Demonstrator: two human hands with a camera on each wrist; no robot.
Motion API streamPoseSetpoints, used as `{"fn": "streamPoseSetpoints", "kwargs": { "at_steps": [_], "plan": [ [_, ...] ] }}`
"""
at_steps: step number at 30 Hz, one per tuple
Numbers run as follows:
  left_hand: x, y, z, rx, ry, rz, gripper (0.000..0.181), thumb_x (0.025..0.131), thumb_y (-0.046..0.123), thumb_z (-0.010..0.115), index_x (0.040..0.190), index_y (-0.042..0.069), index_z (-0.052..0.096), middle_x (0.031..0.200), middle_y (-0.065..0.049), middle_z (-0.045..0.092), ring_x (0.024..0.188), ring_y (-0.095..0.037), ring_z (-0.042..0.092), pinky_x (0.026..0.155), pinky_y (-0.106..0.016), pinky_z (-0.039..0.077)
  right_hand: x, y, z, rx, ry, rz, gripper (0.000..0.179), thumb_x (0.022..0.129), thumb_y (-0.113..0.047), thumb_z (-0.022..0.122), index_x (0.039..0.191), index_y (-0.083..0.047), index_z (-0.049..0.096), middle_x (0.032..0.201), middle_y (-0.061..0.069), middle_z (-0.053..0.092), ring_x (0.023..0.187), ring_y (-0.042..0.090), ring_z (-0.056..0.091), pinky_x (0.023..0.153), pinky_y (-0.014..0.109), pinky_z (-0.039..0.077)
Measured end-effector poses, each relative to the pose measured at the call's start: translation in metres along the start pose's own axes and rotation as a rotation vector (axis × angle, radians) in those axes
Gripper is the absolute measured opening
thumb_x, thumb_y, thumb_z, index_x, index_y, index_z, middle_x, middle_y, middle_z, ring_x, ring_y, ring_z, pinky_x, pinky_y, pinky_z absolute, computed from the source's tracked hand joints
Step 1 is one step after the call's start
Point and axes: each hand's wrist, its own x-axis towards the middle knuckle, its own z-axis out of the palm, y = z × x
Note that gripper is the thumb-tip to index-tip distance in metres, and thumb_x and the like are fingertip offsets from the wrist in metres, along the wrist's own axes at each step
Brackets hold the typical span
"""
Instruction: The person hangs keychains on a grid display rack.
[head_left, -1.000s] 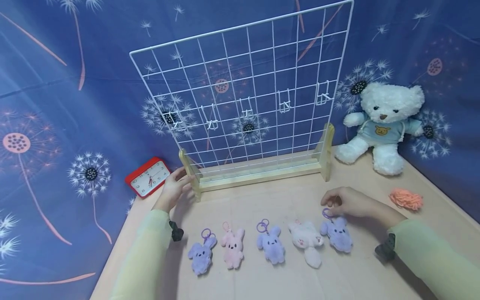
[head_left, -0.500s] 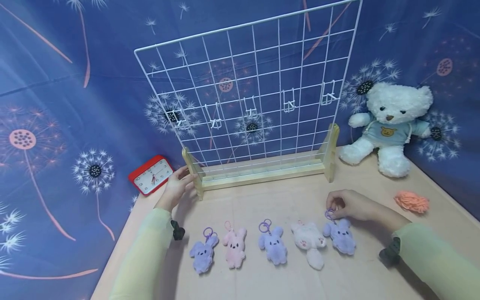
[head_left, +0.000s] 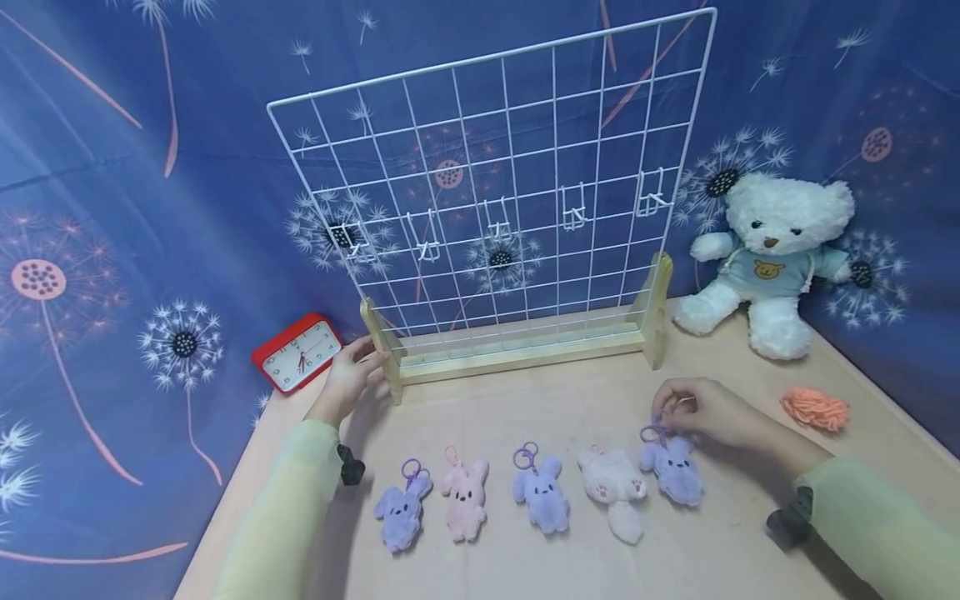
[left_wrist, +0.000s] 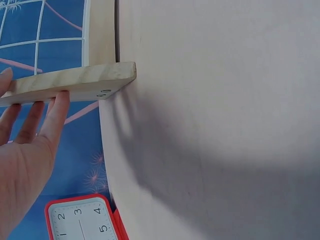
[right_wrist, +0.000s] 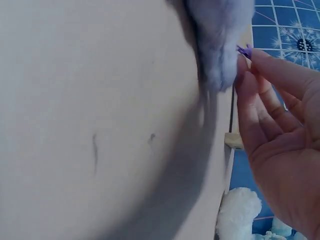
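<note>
So the right hand [head_left: 708, 410] has thumb and fingertips pinched on the purple ring [head_left: 652, 433] of the rightmost purple plush [head_left: 678, 473], at the right end of a row of five on the near part of the table [head_left: 720, 550]. Going left from it: white plush [head_left: 613, 483], a second purple plush [head_left: 545, 498], pink plush [head_left: 465, 500], a third purple plush [head_left: 400, 517]. Left hand [head_left: 348, 379] grips the left end of the wooden stand [head_left: 517, 357], thumb one side, fingers the other. The stand props up a wire grid [head_left: 504, 55], red clock [head_left: 300, 358] just left, teddy bear [head_left: 783, 221] far right.
</note>
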Motion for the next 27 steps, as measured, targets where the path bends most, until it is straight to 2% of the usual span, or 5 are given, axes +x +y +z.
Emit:
{"fn": "streamPoseSetpoints", "kwargs": {
  "at_steps": [7, 10, 17, 22, 27],
  "plan": [
    [-0.001, 0.004, 0.0, 0.024, 0.002, -0.012, 0.061, 0.101, 0.006, 0.062, 0.155, 0.0, 0.036, 0.152, -0.022, 0.044, 0.137, -0.031, 0.045, 0.112, -0.045, 0.042, 0.005, -0.012, -0.002, -0.04, 0.142, -0.069, 0.012, 0.089, 0.005, 0.073, 0.098, 0.0, 0.068, 0.086, 0.013, 0.069, 0.078, 0.018, 0.068, 0.071, 0.023, 0.058],
    [-0.002, 0.003, 0.001, 0.029, 0.006, -0.017, 0.061, 0.101, 0.006, 0.062, 0.156, 0.0, 0.036, 0.152, -0.023, 0.043, 0.138, -0.032, 0.044, 0.114, -0.046, 0.04, 0.007, -0.019, -0.004, -0.059, 0.155, -0.09, 0.013, 0.088, 0.006, 0.074, 0.098, -0.001, 0.069, 0.087, 0.015, 0.07, 0.078, 0.017, 0.069, 0.072, 0.023, 0.058],
    [-0.001, 0.001, 0.003, 0.027, 0.011, 0.0, 0.06, 0.099, 0.005, 0.063, 0.154, -0.001, 0.038, 0.151, -0.023, 0.044, 0.136, -0.032, 0.045, 0.114, -0.047, 0.04, 0.012, -0.037, -0.013, -0.121, 0.211, -0.122, 0.015, 0.087, 0.009, 0.074, 0.097, -0.001, 0.07, 0.086, 0.006, 0.073, 0.077, 0.011, 0.069, 0.068, 0.022, 0.058],
    [-0.002, 0.001, 0.003, 0.022, 0.016, -0.006, 0.06, 0.099, 0.004, 0.063, 0.154, -0.001, 0.038, 0.152, -0.024, 0.044, 0.137, -0.033, 0.045, 0.113, -0.048, 0.041, 0.015, -0.051, -0.019, -0.163, 0.24, -0.137, 0.013, 0.089, 0.007, 0.073, 0.097, -0.002, 0.071, 0.087, 0.002, 0.074, 0.08, 0.008, 0.069, 0.071, 0.017, 0.056],
    [-0.002, 0.001, 0.001, 0.036, 0.015, -0.005, 0.06, 0.1, 0.005, 0.062, 0.155, -0.001, 0.037, 0.153, -0.023, 0.043, 0.138, -0.033, 0.043, 0.114, -0.048, 0.04, 0.019, -0.063, -0.024, -0.126, 0.262, -0.12, 0.009, 0.092, 0.006, 0.071, 0.1, 0.002, 0.072, 0.089, 0.005, 0.074, 0.079, 0.008, 0.07, 0.067, 0.02, 0.057]
  ]
}}
